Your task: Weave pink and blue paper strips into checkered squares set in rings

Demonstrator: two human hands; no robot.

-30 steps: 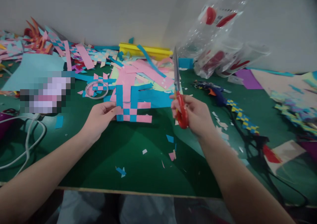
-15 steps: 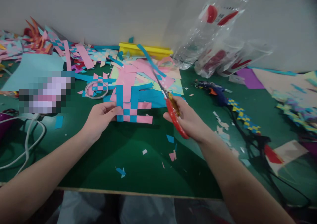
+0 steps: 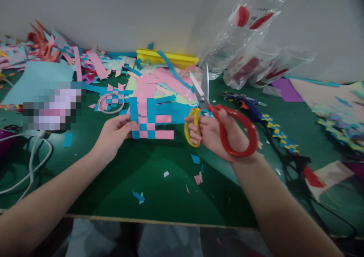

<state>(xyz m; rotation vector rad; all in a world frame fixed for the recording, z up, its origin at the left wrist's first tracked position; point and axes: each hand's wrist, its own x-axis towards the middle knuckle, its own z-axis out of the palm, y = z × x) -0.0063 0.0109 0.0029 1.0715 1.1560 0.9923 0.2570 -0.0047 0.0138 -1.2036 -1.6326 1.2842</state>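
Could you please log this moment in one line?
left hand: pinches pink-blue woven paper | right hand: holds red-yellow-handled metal scissors | blades: open

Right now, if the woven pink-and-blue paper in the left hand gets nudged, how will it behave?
The woven paper is probably very light, being just thin strips. The pink ends and blue ends likely bend easily, since they jut out past the weave. It may swing or twist, as the left hand pinches only one edge.
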